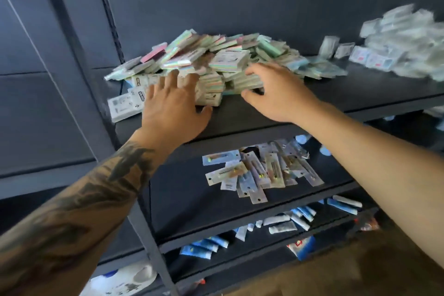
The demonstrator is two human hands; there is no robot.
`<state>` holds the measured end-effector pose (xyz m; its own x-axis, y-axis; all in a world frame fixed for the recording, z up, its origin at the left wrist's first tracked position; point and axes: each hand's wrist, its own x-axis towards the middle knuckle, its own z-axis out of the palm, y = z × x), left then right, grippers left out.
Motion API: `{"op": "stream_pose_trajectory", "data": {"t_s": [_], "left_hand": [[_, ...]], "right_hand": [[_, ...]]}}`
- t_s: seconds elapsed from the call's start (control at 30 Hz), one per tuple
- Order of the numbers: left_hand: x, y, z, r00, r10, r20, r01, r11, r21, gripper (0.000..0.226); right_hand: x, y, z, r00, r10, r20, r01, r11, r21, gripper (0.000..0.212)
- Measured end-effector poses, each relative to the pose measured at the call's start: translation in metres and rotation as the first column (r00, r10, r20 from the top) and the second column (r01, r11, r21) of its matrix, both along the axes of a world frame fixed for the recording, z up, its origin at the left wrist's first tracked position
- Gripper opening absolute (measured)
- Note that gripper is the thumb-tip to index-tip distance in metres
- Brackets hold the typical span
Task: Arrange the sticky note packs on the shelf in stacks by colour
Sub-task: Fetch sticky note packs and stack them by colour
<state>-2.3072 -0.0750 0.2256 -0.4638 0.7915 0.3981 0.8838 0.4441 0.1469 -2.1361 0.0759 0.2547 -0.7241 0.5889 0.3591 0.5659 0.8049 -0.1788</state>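
Observation:
A messy heap of sticky note packs [211,60] in pastel green, pink, blue and rainbow colours lies on the dark top shelf [336,94]. My left hand [173,106] reaches to the heap's left front with spread fingers touching the packs. My right hand [271,91] is at the heap's right front, fingers extended over a low stack, thumb below it. Neither hand plainly grips a pack. One white-backed pack [122,107] lies at the shelf's left edge.
A blurred pile of clear-wrapped pale packs [403,43] fills the top shelf's right side. Flat carded items [262,170] lie on the shelf below. Blue and white tubes [288,221] sit on lower shelves. A dark upright post [144,230] frames the left.

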Motion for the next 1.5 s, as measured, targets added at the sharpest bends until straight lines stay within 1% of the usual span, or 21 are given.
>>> {"op": "stream_pose_trajectory", "data": {"t_s": [0.07, 0.13, 0.23, 0.3, 0.37, 0.43, 0.47, 0.53, 0.6, 0.7, 0.8, 0.9, 1.03, 1.1, 1.23, 1.37, 1.5], "left_hand": [[-0.002, 0.01, 0.005, 0.995, 0.094, 0.028, -0.093, 0.995, -0.034, 0.075], [-0.003, 0.019, 0.008, 0.982, 0.167, 0.09, -0.161, 0.984, -0.074, 0.071], [0.002, 0.023, 0.01, 0.963, 0.232, 0.139, -0.226, 0.972, -0.058, 0.065], [0.01, 0.023, 0.009, 0.948, 0.279, 0.154, -0.276, 0.96, -0.043, 0.066], [0.018, 0.022, 0.007, 0.935, 0.313, 0.165, -0.308, 0.95, -0.052, 0.069], [0.021, 0.02, 0.005, 0.924, 0.333, 0.188, -0.329, 0.943, -0.052, 0.07], [0.021, 0.019, 0.004, 0.918, 0.341, 0.201, -0.338, 0.94, -0.047, 0.069], [0.024, 0.017, 0.003, 0.908, 0.355, 0.221, -0.356, 0.934, -0.036, 0.067], [0.029, 0.016, 0.002, 0.905, 0.36, 0.227, -0.362, 0.931, -0.034, 0.066], [0.041, 0.013, 0.001, 0.909, 0.368, 0.194, -0.368, 0.929, -0.037, 0.071], [0.055, 0.008, 0.004, 0.907, 0.368, 0.203, -0.367, 0.929, -0.043, 0.073], [0.072, 0.001, 0.006, 0.908, 0.368, 0.201, -0.37, 0.929, -0.03, 0.072], [0.093, -0.022, -0.001, 0.904, 0.389, 0.176, -0.387, 0.921, -0.049, 0.072], [0.102, -0.041, -0.008, 0.903, 0.389, 0.184, -0.385, 0.921, -0.057, 0.073], [0.112, -0.09, -0.02, 0.884, 0.415, 0.217, -0.404, 0.91, -0.093, 0.07], [0.109, -0.164, -0.034, 0.85, 0.477, 0.222, -0.455, 0.879, -0.144, 0.071], [0.096, -0.252, -0.042, 0.822, 0.515, 0.242, -0.487, 0.857, -0.169, 0.071]], "right_hand": [[-0.018, 0.024, 0.006, 0.998, 0.06, -0.004, -0.059, 0.996, 0.066, 0.054], [-0.036, 0.045, 0.011, 0.996, 0.086, 0.002, -0.086, 0.993, 0.084, 0.06], [-0.063, 0.072, 0.016, 0.995, 0.093, 0.044, -0.097, 0.989, 0.112, 0.066], [-0.075, 0.085, 0.019, 0.988, 0.121, 0.098, -0.131, 0.986, 0.101, 0.07], [-0.08, 0.093, 0.019, 0.979, 0.148, 0.143, -0.166, 0.978, 0.126, 0.065], [-0.081, 0.098, 0.02, 0.975, 0.167, 0.147, -0.193, 0.962, 0.192, 0.052], [-0.08, 0.099, 0.021, 0.973, 0.188, 0.134, -0.214, 0.954, 0.209, 0.045], [-0.078, 0.098, 0.021, 0.964, 0.239, 0.12, -0.258, 0.948, 0.184, 0.036], [-0.073, 0.096, 0.021, 0.958, 0.267, 0.099, -0.281, 0.946, 0.16, 0.035], [-0.064, 0.093, 0.02, 0.955, 0.292, 0.058, -0.297, 0.943, 0.153, 0.035], [-0.052, 0.085, 0.019, 0.932, 0.36, -0.028, -0.355, 0.928, 0.115, 0.028], [-0.04, 0.075, 0.009, 0.872, 0.468, -0.141, -0.459, 0.883, 0.092, 0.024], [-0.025, 0.051, -0.011, 0.776, 0.578, -0.253, -0.588, 0.808, 0.041, 0.031], [-0.016, 0.035, -0.023, 0.752, 0.601, -0.27, -0.616, 0.787, 0.034, 0.036], [0.0, -0.008, -0.045, 0.717, 0.638, -0.281, -0.664, 0.748, 0.007, 0.033], [0.001, -0.074, -0.06, 0.664, 0.691, -0.287, -0.726, 0.687, -0.026, 0.036], [-0.016, -0.166, -0.069, 0.604, 0.76, -0.24, -0.785, 0.619, -0.014, 0.03]]}}
